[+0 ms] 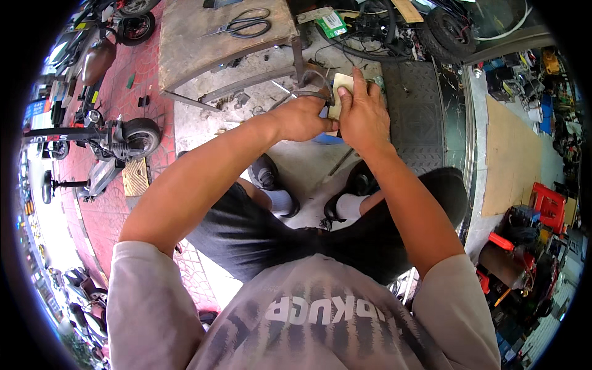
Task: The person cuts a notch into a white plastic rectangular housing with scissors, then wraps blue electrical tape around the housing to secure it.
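Note:
My right hand (365,117) holds a flat, pale yellow piece (343,81), thumb on top and fingers stretched along its side. Close against it, my left hand (302,117) is closed, its thumb pointing at the piece. Something dark shows at the left fingers, but I cannot make out what they hold. A dark curved strip or cable (311,94) passes just above the left knuckles. Beneath the hands, part of a blue thing (327,138) shows; the rest is covered. A thin metal rod (282,88) sticks out beyond the left hand.
A worn low table (185,58) stands at the far left with black-handled scissors (250,24) on it. Cables and a green-and-white box (333,23) lie at the back. A dark ridged mat (416,117) is at right. A scooter (117,137) stands on red paving at left.

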Tool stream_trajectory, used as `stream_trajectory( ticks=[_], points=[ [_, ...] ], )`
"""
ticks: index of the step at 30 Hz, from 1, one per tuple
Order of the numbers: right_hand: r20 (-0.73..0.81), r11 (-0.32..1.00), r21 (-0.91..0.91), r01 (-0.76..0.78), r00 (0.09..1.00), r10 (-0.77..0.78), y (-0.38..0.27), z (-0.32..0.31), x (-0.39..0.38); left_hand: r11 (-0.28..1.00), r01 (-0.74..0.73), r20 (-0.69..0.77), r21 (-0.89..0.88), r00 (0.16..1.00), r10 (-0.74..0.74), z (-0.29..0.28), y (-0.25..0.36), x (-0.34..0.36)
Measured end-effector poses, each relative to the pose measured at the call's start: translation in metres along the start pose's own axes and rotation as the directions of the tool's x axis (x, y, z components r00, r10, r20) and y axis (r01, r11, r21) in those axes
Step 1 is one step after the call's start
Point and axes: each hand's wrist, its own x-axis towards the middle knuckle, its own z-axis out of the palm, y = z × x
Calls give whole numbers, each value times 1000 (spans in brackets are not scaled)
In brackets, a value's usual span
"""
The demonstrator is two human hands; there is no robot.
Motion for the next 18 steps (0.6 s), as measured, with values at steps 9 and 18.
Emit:
stream_trajectory(
  ticks=[9, 18],
  points=[
    [-85, 999, -2, 33, 996, -33, 2, 6, 8, 967, -66, -109, -247, 993, 40, 14, -27, 8],
    [-67, 996, 93, -1, 998, 7, 9, 10, 7, 955, -176, -190, -239, 973, 132, 32, -39, 7]
  ],
)
